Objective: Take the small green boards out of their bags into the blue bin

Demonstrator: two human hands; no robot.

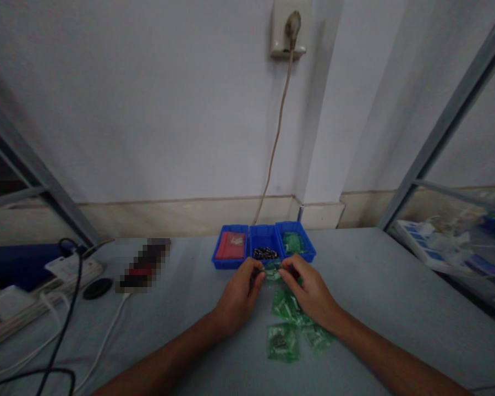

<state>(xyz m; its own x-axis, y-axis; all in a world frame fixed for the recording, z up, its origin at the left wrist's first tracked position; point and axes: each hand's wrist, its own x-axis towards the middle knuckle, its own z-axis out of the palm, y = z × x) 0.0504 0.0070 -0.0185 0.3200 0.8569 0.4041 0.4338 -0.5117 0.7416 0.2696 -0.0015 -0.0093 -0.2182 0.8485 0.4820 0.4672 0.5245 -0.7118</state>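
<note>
My left hand (240, 291) and my right hand (309, 289) pinch opposite sides of a small green plastic bag (273, 270), just in front of the blue bins. What the bag holds is too small to make out. Several green plastic bags (282, 342) lie on the table below my hands, some overlapping and one showing dark contents. The middle blue bin (264, 234) holds small black and silver parts (265, 253). Red packets (230, 246) fill the left bin, and more green bags (293, 242) lie in the right bin.
On the table's left are a blurred-out phone (143, 267) on a white cable, a round black disc (98, 289) and a power strip (8, 322) with cords. White and blue items (431, 242) sit beyond the right frame post. A cord runs down the wall behind the bins.
</note>
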